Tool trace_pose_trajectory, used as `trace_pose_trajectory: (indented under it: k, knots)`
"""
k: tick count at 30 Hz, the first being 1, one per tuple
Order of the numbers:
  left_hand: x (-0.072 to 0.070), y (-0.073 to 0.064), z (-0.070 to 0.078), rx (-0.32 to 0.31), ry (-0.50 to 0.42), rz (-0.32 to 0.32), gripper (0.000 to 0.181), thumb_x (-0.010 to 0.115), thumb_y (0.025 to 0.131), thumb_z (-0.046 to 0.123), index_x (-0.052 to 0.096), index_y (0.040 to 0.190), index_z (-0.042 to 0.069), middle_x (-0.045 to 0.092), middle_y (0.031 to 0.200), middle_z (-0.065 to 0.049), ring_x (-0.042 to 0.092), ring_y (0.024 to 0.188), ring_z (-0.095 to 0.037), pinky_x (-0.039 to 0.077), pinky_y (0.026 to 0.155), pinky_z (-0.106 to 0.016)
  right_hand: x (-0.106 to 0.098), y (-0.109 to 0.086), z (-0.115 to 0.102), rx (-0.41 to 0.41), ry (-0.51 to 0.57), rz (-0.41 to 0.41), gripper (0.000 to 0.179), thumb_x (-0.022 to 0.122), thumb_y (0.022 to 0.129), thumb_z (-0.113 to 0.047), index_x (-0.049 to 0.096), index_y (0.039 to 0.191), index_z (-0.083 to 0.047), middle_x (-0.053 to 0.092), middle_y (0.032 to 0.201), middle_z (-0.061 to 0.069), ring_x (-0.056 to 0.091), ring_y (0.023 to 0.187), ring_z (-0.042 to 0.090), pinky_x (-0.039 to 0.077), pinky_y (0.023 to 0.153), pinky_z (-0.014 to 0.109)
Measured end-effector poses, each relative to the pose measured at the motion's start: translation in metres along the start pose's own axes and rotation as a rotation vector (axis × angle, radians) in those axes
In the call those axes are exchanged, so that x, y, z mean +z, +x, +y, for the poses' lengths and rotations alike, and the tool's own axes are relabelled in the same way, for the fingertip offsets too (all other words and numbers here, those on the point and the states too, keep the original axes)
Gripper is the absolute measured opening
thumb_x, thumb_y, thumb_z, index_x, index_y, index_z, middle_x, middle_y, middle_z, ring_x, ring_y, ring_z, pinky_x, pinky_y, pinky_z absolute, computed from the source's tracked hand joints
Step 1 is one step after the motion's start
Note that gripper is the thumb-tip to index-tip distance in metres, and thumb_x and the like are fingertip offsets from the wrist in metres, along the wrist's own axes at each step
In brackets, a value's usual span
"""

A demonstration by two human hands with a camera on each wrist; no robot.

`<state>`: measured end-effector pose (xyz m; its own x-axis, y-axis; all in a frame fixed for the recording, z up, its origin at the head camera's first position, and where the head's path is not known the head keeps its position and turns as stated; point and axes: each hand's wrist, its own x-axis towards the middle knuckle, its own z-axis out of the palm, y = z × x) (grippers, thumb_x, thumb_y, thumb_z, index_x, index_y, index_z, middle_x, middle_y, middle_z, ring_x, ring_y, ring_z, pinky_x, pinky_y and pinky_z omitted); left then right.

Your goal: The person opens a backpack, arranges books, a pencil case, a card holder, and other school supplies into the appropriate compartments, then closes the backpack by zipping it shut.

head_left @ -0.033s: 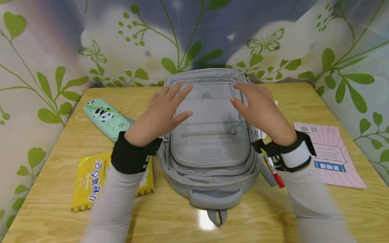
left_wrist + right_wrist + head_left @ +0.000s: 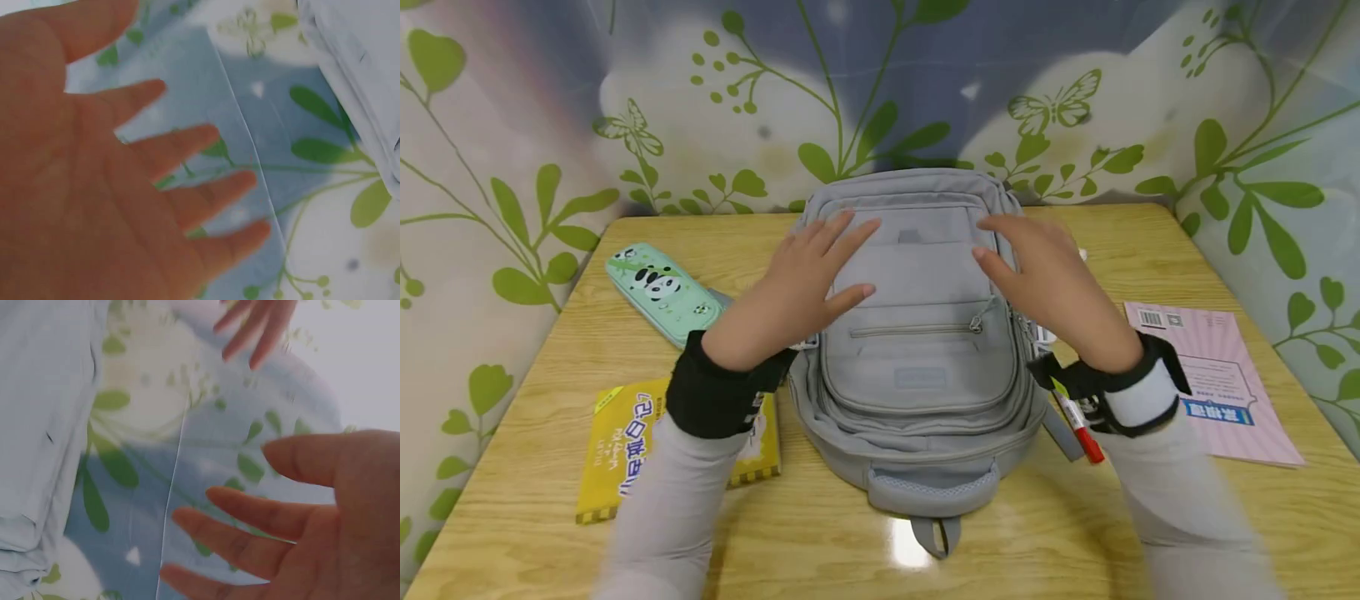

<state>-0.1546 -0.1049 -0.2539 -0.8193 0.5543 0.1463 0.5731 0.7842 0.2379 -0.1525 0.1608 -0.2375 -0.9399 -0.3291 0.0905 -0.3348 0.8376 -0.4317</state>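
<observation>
A grey backpack [image 2: 917,358] lies on its back on the table, its front pocket facing up and its top handle [image 2: 934,492] towards me. Over its left side is my left hand [image 2: 793,279], fingers spread and holding nothing. My right hand [image 2: 1045,279] hovers above the right side, likewise with loosely extended fingers and nothing in them. Both palms face inward. Spread fingers and bare palm of the left hand [image 2: 125,181] show in the left wrist view, apart from the bag. The right wrist view shows the right hand [image 2: 312,519] equally free of contact.
A mint-green panda pencil case [image 2: 662,292] and a yellow book [image 2: 617,450] lie left on the wooden table [image 2: 820,550]. To the right are a red-and-white marker [image 2: 1086,437], a grey strip [image 2: 1063,433] and a pink booklet [image 2: 1225,358]. A leaf-patterned curtain [image 2: 917,83] stands behind.
Both hands have shifted slightly towards me, the right one also a little to the right. The backpack and the things on the table have stayed put.
</observation>
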Motion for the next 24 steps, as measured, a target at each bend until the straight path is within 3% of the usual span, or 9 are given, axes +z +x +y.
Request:
trace_pose_trajectory:
  k: [2, 4, 7, 10, 12, 14, 17, 20, 24]
  knots:
    - [0.007, -0.016, 0.003, 0.147, -0.006, 0.034, 0.061, 0.057, 0.094, 0.031, 0.031, 0.146, 0.012, 0.031, 0.149, -0.020, 0.033, 0.134, -0.039, 0.027, 0.108, -0.056, 0.004, -0.021, 0.002, -0.060, 0.033, 0.029, 0.039, 0.047, 0.099, -0.025, 0.050, 0.133, -0.006, 0.051, 0.135, 0.016, 0.043, 0.127, 0.036, 0.031, 0.105, 0.054]
    - [0.016, -0.034, 0.006, 0.265, 0.002, 0.025, 0.055, 0.058, 0.093, 0.031, 0.040, 0.141, 0.013, 0.038, 0.145, -0.018, 0.039, 0.130, -0.037, 0.030, 0.106, -0.055, 0.013, -0.044, 0.009, -0.154, 0.035, 0.060, 0.031, 0.054, 0.096, -0.017, 0.058, 0.125, -0.007, 0.059, 0.126, 0.013, 0.048, 0.122, 0.035, 0.036, 0.100, 0.054]
    - [0.033, -0.059, 0.009, 0.342, -0.020, -0.092, 0.048, 0.056, 0.094, 0.034, 0.046, 0.137, 0.016, 0.043, 0.143, -0.013, 0.039, 0.131, -0.036, 0.030, 0.106, -0.056, 0.033, -0.076, 0.023, -0.292, -0.003, 0.081, 0.029, 0.066, 0.086, -0.007, 0.065, 0.115, -0.012, 0.068, 0.112, 0.005, 0.049, 0.121, 0.034, 0.033, 0.101, 0.055]
    - [0.052, -0.077, 0.003, 0.305, -0.066, -0.273, 0.051, 0.053, 0.093, 0.041, 0.044, 0.139, 0.021, 0.037, 0.147, -0.011, 0.031, 0.136, -0.039, 0.024, 0.108, -0.060, 0.055, -0.103, 0.039, -0.382, -0.055, 0.030, 0.044, 0.074, 0.078, -0.014, 0.062, 0.120, -0.017, 0.066, 0.116, 0.001, 0.043, 0.128, 0.032, 0.026, 0.106, 0.052]
    - [0.061, -0.085, -0.004, 0.239, -0.109, -0.389, 0.058, 0.054, 0.090, 0.046, 0.039, 0.142, 0.022, 0.030, 0.151, -0.011, 0.024, 0.139, -0.041, 0.018, 0.109, -0.062, 0.067, -0.116, 0.047, -0.414, -0.089, -0.030, 0.056, 0.076, 0.076, -0.025, 0.055, 0.128, -0.021, 0.057, 0.131, 0.002, 0.037, 0.134, 0.030, 0.019, 0.112, 0.046]
    - [0.067, -0.089, -0.010, 0.185, -0.115, -0.463, 0.063, 0.056, 0.088, 0.048, 0.037, 0.144, 0.024, 0.024, 0.154, -0.010, 0.017, 0.141, -0.043, 0.014, 0.110, -0.064, 0.077, -0.123, 0.053, -0.423, -0.130, -0.075, 0.070, 0.076, 0.073, -0.034, 0.048, 0.136, -0.022, 0.048, 0.141, 0.003, 0.033, 0.137, 0.029, 0.015, 0.114, 0.042]
    - [0.075, -0.089, -0.016, 0.152, -0.109, -0.483, 0.060, 0.055, 0.090, 0.045, 0.038, 0.143, 0.024, 0.020, 0.155, -0.011, 0.014, 0.141, -0.046, 0.014, 0.108, -0.067, 0.085, -0.125, 0.057, -0.450, -0.233, -0.070, 0.070, 0.079, 0.071, -0.032, 0.050, 0.134, -0.019, 0.049, 0.140, 0.001, 0.042, 0.131, 0.028, 0.025, 0.111, 0.041]
    - [0.083, -0.084, -0.021, 0.165, -0.077, -0.439, 0.051, 0.053, 0.092, 0.041, 0.044, 0.140, 0.024, 0.022, 0.155, -0.012, 0.016, 0.139, -0.048, 0.019, 0.105, -0.068, 0.090, -0.120, 0.057, -0.452, -0.341, -0.024, 0.055, 0.081, 0.070, -0.021, 0.062, 0.121, -0.016, 0.059, 0.129, -0.001, 0.055, 0.118, 0.024, 0.041, 0.098, 0.042]
    - [0.089, -0.080, -0.028, 0.172, -0.084, -0.410, 0.049, 0.054, 0.092, 0.041, 0.047, 0.138, 0.024, 0.022, 0.155, -0.012, 0.014, 0.139, -0.049, 0.020, 0.104, -0.069, 0.091, -0.111, 0.054, -0.412, -0.398, -0.021, 0.038, 0.079, 0.072, -0.014, 0.069, 0.109, -0.017, 0.064, 0.121, -0.003, 0.061, 0.110, 0.020, 0.049, 0.090, 0.039]
